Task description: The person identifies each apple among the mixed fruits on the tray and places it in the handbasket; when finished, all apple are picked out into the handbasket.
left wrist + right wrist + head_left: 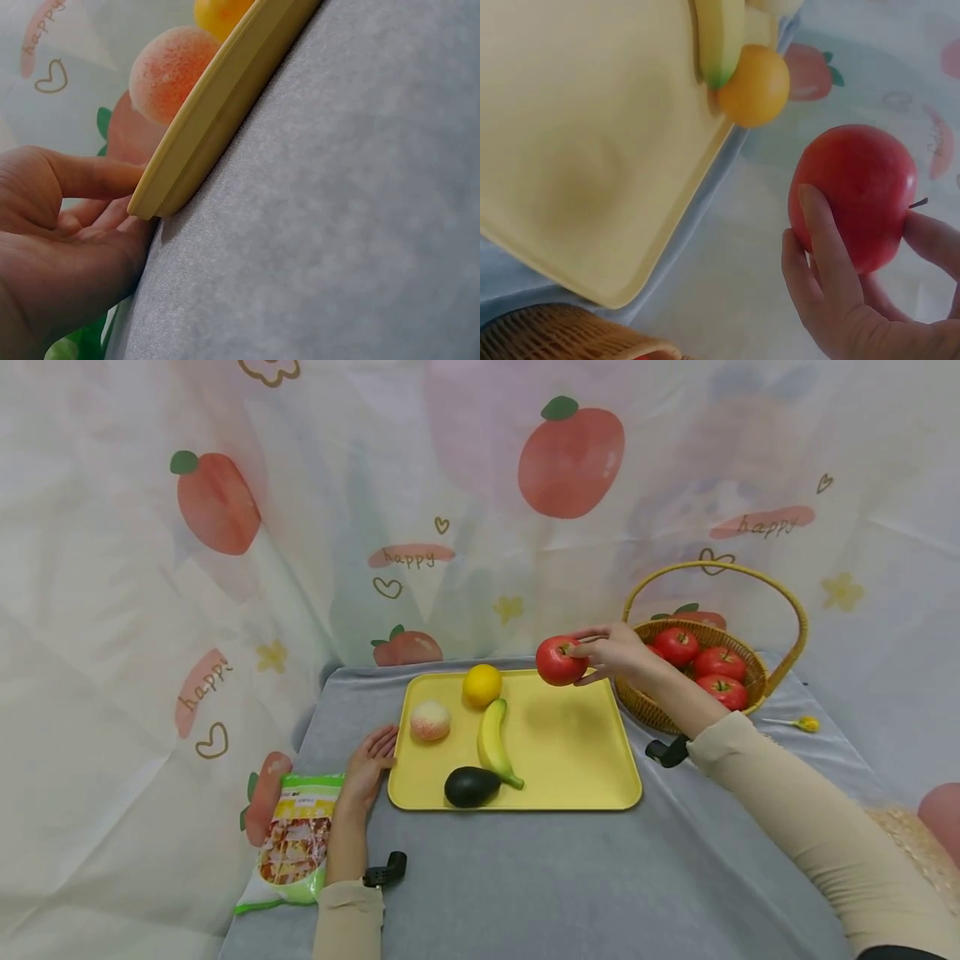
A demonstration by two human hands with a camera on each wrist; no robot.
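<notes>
My right hand [611,653] holds a red apple [561,661] in the air over the right back part of the yellow tray [570,760]. In the right wrist view, the thumb is by the stem of the apple [855,195] and the fingers lie along the opposite side. My left hand [369,768] is at the tray's left edge, fingers extended, with the thumb touching the rim [187,124]. On the tray lie a peach [431,721], a yellow-orange round fruit [482,685], a banana [492,739] and a dark avocado [471,787].
A wicker basket [648,708] with a tall handle stands right of the tray, holding several red fruits [720,663]. Beyond it lies a small yellow flower [807,723]. A green-and-white snack bag [296,843] lies beside the left forearm. A printed curtain [465,460] hangs behind the grey-covered table [525,885].
</notes>
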